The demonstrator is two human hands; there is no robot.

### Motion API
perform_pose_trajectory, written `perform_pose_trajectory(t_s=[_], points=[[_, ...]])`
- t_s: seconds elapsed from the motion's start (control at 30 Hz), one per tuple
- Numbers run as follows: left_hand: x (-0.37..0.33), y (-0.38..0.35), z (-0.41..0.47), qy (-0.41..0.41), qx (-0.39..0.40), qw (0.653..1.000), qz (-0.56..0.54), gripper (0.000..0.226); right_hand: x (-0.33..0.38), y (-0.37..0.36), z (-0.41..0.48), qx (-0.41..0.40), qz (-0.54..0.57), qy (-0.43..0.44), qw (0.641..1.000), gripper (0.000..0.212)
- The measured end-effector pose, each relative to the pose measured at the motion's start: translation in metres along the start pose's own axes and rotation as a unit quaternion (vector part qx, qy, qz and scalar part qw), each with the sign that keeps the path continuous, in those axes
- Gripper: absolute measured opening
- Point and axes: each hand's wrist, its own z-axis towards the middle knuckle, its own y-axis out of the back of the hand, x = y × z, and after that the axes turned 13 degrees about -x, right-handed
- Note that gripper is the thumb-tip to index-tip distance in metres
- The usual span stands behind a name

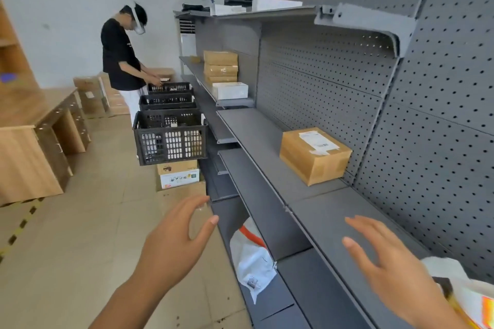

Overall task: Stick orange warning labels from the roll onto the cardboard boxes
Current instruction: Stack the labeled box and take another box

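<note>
A brown cardboard box (315, 155) with a white shipping label on top sits on the grey shelf (267, 141) against the pegboard. My left hand (176, 243) hovers open over the floor, left of the shelf edge. My right hand (387, 262) is open above the shelf, nearer to me than the box and apart from it. Both hands hold nothing. At the bottom right corner lies a white bag (465, 294) with something orange (487, 310) at the frame edge; whether it is the label roll I cannot tell.
Farther along the shelf stand stacked brown boxes (220, 67) and a white box (230, 90). Black crates (171, 136) rest on cartons (178, 173) in the aisle, where a person (123, 61) in black works. A white plastic bag (251, 256) lies on a lower shelf. Wooden desk (34, 128) at left.
</note>
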Motion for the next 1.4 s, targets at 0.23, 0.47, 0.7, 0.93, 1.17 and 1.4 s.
perform_pose_trajectory(t_s=[0.23,0.47,0.7,0.93,1.17,1.4], points=[[0.06,-0.006,0.083,-0.006,0.027,1.0,-0.001,0.047,0.052,-0.073,0.077,0.017,-0.002,-0.031,0.999,0.066],[0.09,-0.036,0.163,-0.009,0.051,0.999,-0.006,0.047,0.073,-0.114,0.144,-0.013,-0.026,-0.059,0.998,0.05],[0.102,-0.086,0.238,-0.017,0.067,0.997,-0.017,0.048,0.068,-0.148,0.223,-0.065,-0.028,-0.034,0.997,0.057],[0.097,-0.147,0.313,-0.041,0.079,0.995,-0.049,0.047,0.05,-0.173,0.29,-0.128,-0.061,-0.037,0.989,0.057],[0.079,-0.22,0.385,-0.084,0.156,0.98,-0.087,0.047,0.028,-0.178,0.326,-0.185,-0.089,-0.106,0.973,0.041],[0.046,-0.308,0.45,-0.142,0.274,0.942,-0.13,0.048,0.018,-0.181,0.333,-0.222,-0.094,-0.247,0.938,0.049]])
